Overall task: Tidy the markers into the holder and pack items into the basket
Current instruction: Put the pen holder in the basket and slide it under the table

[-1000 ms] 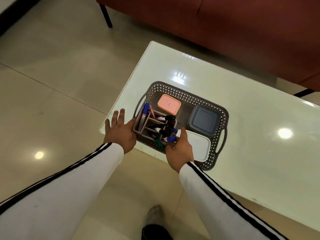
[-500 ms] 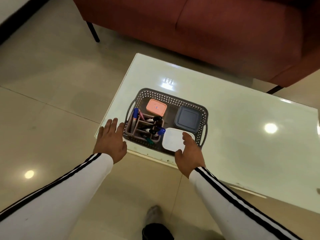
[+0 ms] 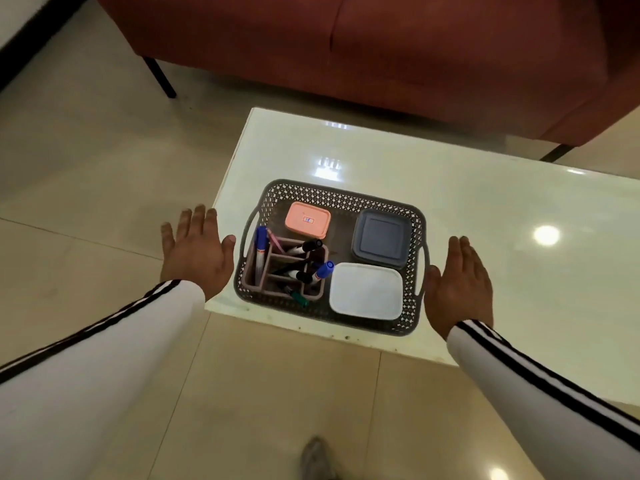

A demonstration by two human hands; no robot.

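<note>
A dark perforated basket (image 3: 341,195) sits at the near left corner of the white table (image 3: 485,209). Inside it stand a brown divided holder (image 3: 263,277) with several markers (image 3: 260,244), a pink lidded box (image 3: 307,219), a grey lidded box (image 3: 380,237) and a white lidded box (image 3: 366,290). My left hand (image 3: 195,251) hovers flat just left of the basket's left handle, fingers apart, holding nothing. My right hand (image 3: 459,284) is flat beside the right handle, empty too.
A red-brown sofa (image 3: 381,50) on black legs runs along the far side of the table. Beige tiled floor (image 3: 104,161) lies to the left and in front. A shoe (image 3: 317,459) shows at the bottom edge.
Both hands have drawn away from the holder and the white box and spread out to either side of the basket. The view has pulled back and tilted up.
</note>
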